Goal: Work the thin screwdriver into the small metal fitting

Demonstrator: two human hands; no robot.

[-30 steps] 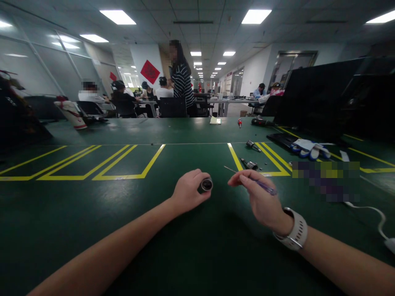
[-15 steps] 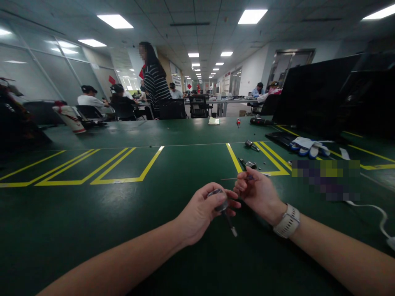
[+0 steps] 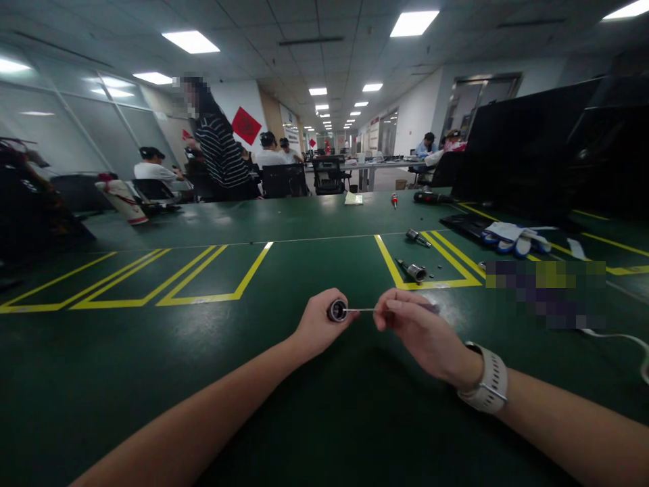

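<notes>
My left hand [image 3: 315, 331] is closed around a round metal part [image 3: 337, 310], whose open hollow end faces me. Its far side is hidden by the fingers. My right hand [image 3: 423, 336] pinches a slim screwdriver [image 3: 362, 310], its thin shaft pointing left. The shaft's tip reaches the rim of the metal part; whether it is inside cannot be made out. Just beyond my right hand lies a similar metal part with a shaft [image 3: 413, 272], beside a few tiny dark pieces [image 3: 432, 276]. Another such metal part [image 3: 418, 238] rests farther back.
Yellow tape outlines [image 3: 200, 297] mark the green table [image 3: 203, 379]. To the right are white-and-blue gloves [image 3: 514, 238], a white cable [image 3: 621, 336] and a dark monitor [image 3: 527, 149]. A red-handled tool [image 3: 394, 200] lies at the back. A person in stripes [image 3: 223, 149] stands beyond the table.
My left hand has turned the metal part so its hollow end faces me. My right hand has lowered slightly, bringing the screwdriver's tip to the part. The standing person has shifted left.
</notes>
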